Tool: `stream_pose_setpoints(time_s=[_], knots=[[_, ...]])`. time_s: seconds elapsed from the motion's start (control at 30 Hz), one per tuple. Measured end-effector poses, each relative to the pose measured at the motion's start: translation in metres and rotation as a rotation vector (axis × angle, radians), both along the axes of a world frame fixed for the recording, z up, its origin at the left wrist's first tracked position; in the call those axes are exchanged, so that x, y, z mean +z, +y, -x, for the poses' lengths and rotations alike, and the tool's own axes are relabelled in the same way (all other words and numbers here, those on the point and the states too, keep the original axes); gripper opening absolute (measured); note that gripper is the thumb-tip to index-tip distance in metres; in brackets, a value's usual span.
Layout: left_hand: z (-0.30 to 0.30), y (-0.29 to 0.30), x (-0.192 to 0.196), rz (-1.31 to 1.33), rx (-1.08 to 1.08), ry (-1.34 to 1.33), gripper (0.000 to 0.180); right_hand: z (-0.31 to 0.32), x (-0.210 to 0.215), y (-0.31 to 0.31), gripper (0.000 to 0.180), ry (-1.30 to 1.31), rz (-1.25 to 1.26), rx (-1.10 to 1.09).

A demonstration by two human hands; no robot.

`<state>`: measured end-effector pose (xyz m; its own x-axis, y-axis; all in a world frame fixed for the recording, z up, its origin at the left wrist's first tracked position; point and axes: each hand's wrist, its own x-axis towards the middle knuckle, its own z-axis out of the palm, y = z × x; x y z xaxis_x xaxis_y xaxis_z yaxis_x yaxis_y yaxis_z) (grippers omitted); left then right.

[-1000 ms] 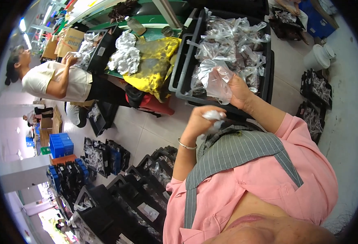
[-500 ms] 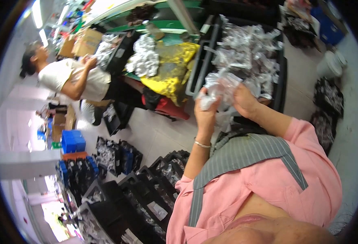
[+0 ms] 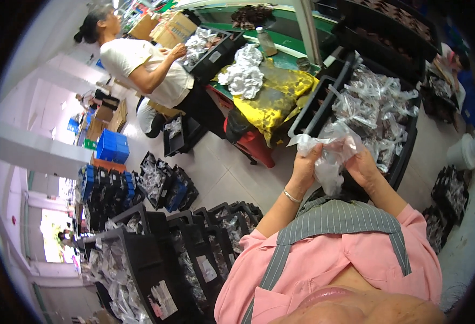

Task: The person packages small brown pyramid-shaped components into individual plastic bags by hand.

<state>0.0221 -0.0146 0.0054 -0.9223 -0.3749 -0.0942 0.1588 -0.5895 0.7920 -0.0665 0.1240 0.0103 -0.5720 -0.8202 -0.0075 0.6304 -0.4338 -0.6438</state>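
Observation:
Between my two hands a clear plastic bag (image 3: 332,162) is stretched, hanging down loosely in front of my striped apron. My left hand (image 3: 305,168) pinches its left side, and a silvery bracelet circles that wrist. The bag's right side is gripped by my right hand (image 3: 362,166). Just beyond, a black crate (image 3: 408,141) is heaped with knotted clear plastic bags (image 3: 375,100) with dark contents. What lies inside the bag I hold, if anything, I cannot make out.
Left of the crate, a yellow plastic sack (image 3: 280,86) and a white crumpled pile (image 3: 244,73) lie on a green bench. A co-worker (image 3: 146,65) stands there. Stacked black crates (image 3: 162,254) fill the lower left. A white bucket (image 3: 464,153) stands at right.
My view has swung, so the scene sits lower and further right. The plastic bag is now spread and hangs lower between my hands, where before it was bunched up.

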Motion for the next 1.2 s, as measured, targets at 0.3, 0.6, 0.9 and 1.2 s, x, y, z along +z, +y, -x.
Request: stream_pose_setpoints(time_s=[0.3, 0.6, 0.9, 1.2], knots=[[-0.003, 0.004, 0.000, 0.123, -0.121, -0.118, 0.019, 0.036, -0.021, 0.041, 0.027, -0.126, -0.078, -0.342], [-0.003, 0.012, -0.008, 0.166, -0.005, -0.136, 0.015, -0.001, 0.059, 0.043, 0.011, 1.149, -0.230, -0.385], [0.013, 0.026, 0.013, 0.011, -0.268, -0.118, 0.022, -0.008, 0.083, 0.061, 0.055, 1.604, -0.287, -0.570], [0.012, 0.053, -0.009, 0.226, -0.627, -0.133, 0.027, -0.050, 0.042, 0.098, 0.014, 1.031, -0.681, -0.604]])
